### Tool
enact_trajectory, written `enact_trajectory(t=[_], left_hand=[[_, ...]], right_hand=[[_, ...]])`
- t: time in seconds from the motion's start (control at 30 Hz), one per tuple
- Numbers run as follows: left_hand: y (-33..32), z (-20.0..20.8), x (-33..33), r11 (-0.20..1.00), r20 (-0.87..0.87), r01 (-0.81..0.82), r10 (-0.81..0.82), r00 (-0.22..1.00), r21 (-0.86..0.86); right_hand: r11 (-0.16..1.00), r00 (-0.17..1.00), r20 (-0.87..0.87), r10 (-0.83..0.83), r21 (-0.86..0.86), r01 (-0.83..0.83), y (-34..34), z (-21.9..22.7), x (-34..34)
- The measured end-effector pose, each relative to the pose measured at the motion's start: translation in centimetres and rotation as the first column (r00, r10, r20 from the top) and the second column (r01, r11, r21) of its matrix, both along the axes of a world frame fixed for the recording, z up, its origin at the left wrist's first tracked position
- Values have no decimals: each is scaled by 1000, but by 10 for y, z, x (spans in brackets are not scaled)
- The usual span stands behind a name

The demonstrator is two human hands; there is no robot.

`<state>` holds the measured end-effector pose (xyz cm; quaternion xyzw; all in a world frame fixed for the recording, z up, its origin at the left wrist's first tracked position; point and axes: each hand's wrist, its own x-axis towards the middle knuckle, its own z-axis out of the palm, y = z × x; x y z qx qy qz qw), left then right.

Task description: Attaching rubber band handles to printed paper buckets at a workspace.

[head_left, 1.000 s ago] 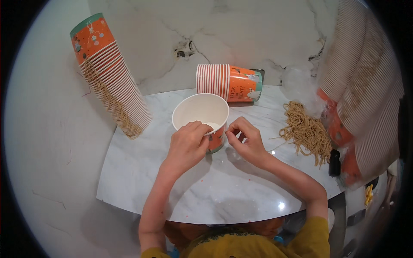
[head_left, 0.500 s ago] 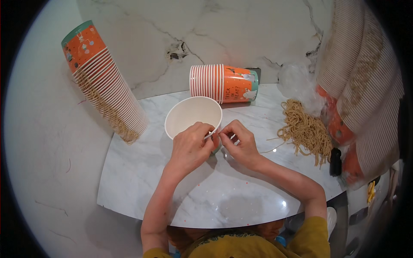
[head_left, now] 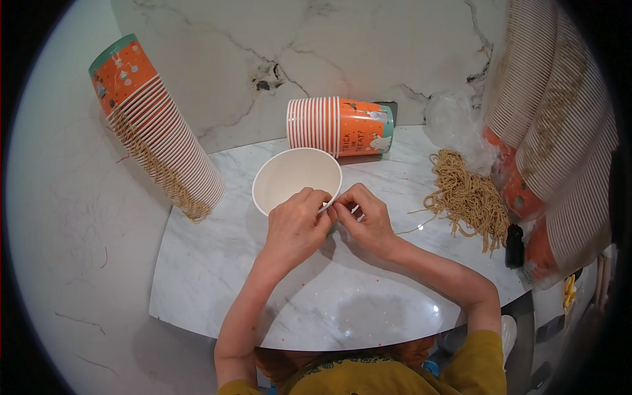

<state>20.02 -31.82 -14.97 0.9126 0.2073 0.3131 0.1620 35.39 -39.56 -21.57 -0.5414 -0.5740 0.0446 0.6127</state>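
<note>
A white-lined paper cup (head_left: 289, 178) stands tilted on the table, its open mouth facing me. My left hand (head_left: 296, 224) is closed over its near right rim, fingers inside and thumb outside. Just right of that rim, my right hand (head_left: 363, 220) is pinched, its fingertips almost meeting the left thumb. A thin tan cord (head_left: 418, 228) comes out beside my right wrist and appears to run under that hand to the fingertips, where its end is too small to see. At the right lies a heap of tan cords (head_left: 467, 201).
Behind the cup lies a stack of orange cups (head_left: 365, 128). A tall leaning cup stack (head_left: 164, 131) with tan cords along its side is at the left. Bagged cup stacks (head_left: 559, 125) fill the right side. A black object (head_left: 514, 247) sits by the marble-patterned table's (head_left: 217, 276) right edge.
The left hand has shifted slightly right along the cup's rim, and the right fingertips have come closer to it. The cup has turned or tilted very little.
</note>
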Motion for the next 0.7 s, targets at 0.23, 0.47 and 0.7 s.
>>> enact_trajectory(t=[0.23,0.47,0.7], left_hand=[[9,13,-1,982,-86,73,-89,992,-177],[42,25,1,816,-215,60,-222,951,-575],[59,39,13,609,-202,88,-391,898,-788]], right_hand=[[996,992,94,-90,18,88,1,-6,1],[982,952,240,-190,67,179,-4,5,-4],[967,890,381,-251,142,212,-5,8,-2]])
